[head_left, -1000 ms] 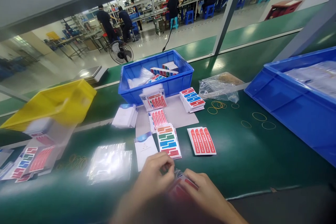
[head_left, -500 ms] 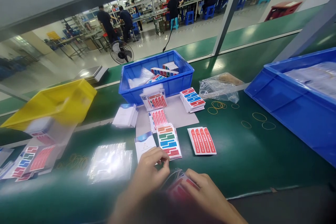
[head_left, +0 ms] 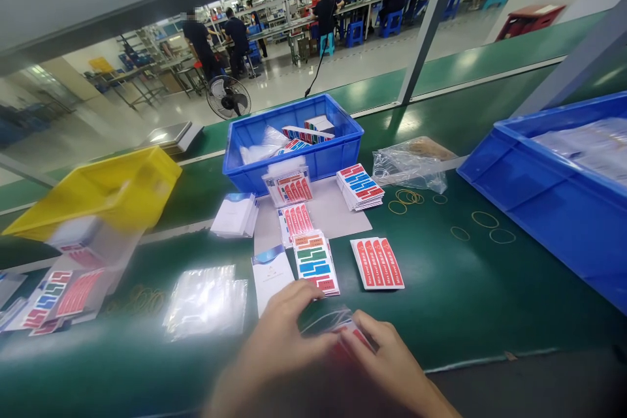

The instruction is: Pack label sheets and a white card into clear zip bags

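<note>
Clear bag (head_left: 334,319) w/ red-printed sheet (head_left: 360,334) in it is btwn the two hands, low in my view, just above the near edge of the surface (head_left: 455,320). R hand (head_left: 375,349) has it: thumb on the front, fingers along the right side, pinched narrow. L hand (head_left: 311,317) is on the bag's other side, thumb & index spread wide w/ the bag's loose edge in the gap; thumb tip reaches the sheet's left side, can't tell if it's pressing or just overlapping in view. Lower part of bag is blurred/dark, can't read it.

Beyond L hand: multicolour sticker stack (head_left: 316,264), w/ white booklet (head_left: 272,277) just left of it, partly behind the fingers. Red label stack (head_left: 377,264) is up past R hand, apart from it. Flat clear bags (head_left: 206,300) lie well left of L hand.

Vs 0.5 s ago: L hand was curled & off the bag; now it's opened out, thumb stretched over to the bag. R hand keeps its hold, approx same pos. Stacks on the surface haven't moved.
</note>
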The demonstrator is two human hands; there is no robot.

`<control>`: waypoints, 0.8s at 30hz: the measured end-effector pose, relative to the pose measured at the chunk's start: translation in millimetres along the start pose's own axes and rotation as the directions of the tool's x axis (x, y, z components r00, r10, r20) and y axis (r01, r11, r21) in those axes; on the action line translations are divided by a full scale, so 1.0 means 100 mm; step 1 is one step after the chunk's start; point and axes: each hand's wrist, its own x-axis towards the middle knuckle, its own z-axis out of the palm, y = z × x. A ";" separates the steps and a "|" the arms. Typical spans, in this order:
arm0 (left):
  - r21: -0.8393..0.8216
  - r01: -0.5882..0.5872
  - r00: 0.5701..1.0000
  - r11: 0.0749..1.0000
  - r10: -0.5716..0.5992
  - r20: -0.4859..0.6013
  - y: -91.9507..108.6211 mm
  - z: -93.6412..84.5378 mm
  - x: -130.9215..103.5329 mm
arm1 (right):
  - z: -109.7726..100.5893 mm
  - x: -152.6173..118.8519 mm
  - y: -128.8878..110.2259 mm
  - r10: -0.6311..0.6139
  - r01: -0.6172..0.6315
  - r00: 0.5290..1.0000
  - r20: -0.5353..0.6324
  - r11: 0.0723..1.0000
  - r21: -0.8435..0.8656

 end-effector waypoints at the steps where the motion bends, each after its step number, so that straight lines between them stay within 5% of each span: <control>1: 0.001 0.017 0.999 1.000 -0.017 0.051 -0.02 0.03 -0.02 | -0.01 0.00 -0.01 -0.009 0.009 1.000 -0.019 1.000 0.019; 5: -0.049 0.069 0.996 0.996 -0.066 0.067 -0.07 0.15 -0.07 | -0.06 0.02 -0.04 -0.107 0.116 0.992 -0.070 0.982 0.147; 9: -0.085 -0.004 0.999 0.996 0.007 0.044 -0.06 0.18 -0.09 | -0.12 0.03 -0.09 -0.211 0.228 0.972 -0.106 0.952 0.202; 20: -0.088 -0.151 0.986 0.985 0.156 0.056 -0.07 0.22 -0.13 | -0.19 0.08 -0.05 -0.534 0.531 0.842 -0.081 0.846 -0.051; 24: -0.103 -0.104 0.991 0.989 0.111 0.073 -0.10 0.24 -0.14 | -0.17 0.09 -0.04 -0.503 0.505 0.862 -0.069 0.863 0.017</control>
